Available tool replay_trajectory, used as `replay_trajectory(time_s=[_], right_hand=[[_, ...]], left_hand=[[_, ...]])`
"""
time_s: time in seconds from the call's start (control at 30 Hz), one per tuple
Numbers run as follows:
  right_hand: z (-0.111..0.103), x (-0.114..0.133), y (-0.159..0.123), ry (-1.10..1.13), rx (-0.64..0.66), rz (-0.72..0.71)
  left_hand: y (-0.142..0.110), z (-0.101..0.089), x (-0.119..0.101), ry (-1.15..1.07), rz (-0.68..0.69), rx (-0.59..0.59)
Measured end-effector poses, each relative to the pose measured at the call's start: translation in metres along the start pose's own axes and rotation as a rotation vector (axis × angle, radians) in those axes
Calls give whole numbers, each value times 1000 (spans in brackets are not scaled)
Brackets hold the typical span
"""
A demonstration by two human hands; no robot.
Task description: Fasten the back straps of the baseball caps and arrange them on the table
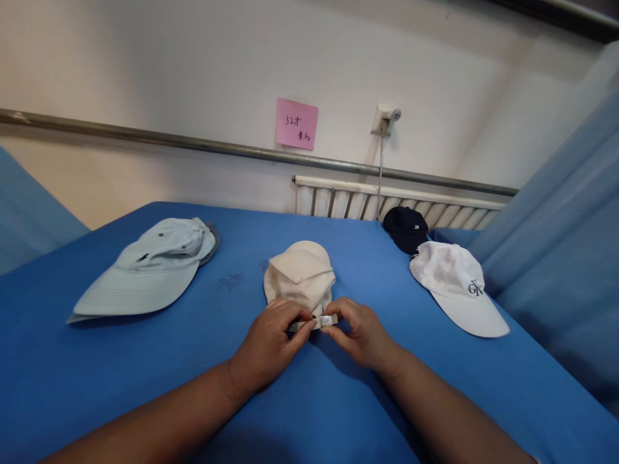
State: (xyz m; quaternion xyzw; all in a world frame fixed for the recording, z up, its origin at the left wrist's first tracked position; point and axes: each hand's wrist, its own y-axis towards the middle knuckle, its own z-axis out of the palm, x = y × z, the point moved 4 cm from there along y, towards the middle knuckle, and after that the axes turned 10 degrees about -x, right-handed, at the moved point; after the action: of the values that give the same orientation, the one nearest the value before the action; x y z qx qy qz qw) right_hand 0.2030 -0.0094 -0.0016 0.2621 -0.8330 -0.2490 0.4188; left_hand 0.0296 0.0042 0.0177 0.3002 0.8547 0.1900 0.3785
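- Across the lower view spreads a broad blue cloth-covered counter (145,351), smooth and matt, with faint dark scribbled marks left of centre; its far edge runs below the wall, and its right edge slants down beside a curtain.
- Pale blue fabric curtains, left (33,212) and right (570,245), hang in soft folds.
- A round metal rail (193,142) crosses the off-white wall (203,71), above a ribbed cream radiator (348,200).
- Largest of the headwear, a pale blue-grey fabric cap (155,258) has a wide curved brim, stitched eyelets and a small dark emblem; a darker grey edge shows at its back. Blue cloth lies between it and the middle cap.
- To the right, a white fabric cap (454,277) with black lettering points its brim toward the right edge.
- Mid-counter sits a cream fabric baseball cap (302,270), soft and creased, its rounded form topped by a small button, its strap end toward the person. Blue cloth separates it from the caps on either side.
- Left hand (273,338) and right hand (360,332) both pinch its strap, fingertips narrowed, close together.
- A dark navy cap (406,225) with small white lettering sits by the far edge, just behind the white one.
- A square pink paper note (296,124) bears handwriting; right of it is a white wall socket (382,121) with a cable.
- Smallest, the narrow cream strap (316,322) carries a pale printed label (326,320).
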Motion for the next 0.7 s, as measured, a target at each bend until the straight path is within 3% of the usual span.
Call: replay_trajectory(time_s=[0.23, 0.47, 0.7], right_hand=[[1, 0, -1, 22, -31, -11], [-12, -8, 2, 13, -172, 64], [-10, -8, 2, 18, -157, 66]], left_hand=[[0, 0, -3, -30, 23, 20], [4, -13, 2, 46, 104, -106], [5, -9, 6, 52, 60, -22]])
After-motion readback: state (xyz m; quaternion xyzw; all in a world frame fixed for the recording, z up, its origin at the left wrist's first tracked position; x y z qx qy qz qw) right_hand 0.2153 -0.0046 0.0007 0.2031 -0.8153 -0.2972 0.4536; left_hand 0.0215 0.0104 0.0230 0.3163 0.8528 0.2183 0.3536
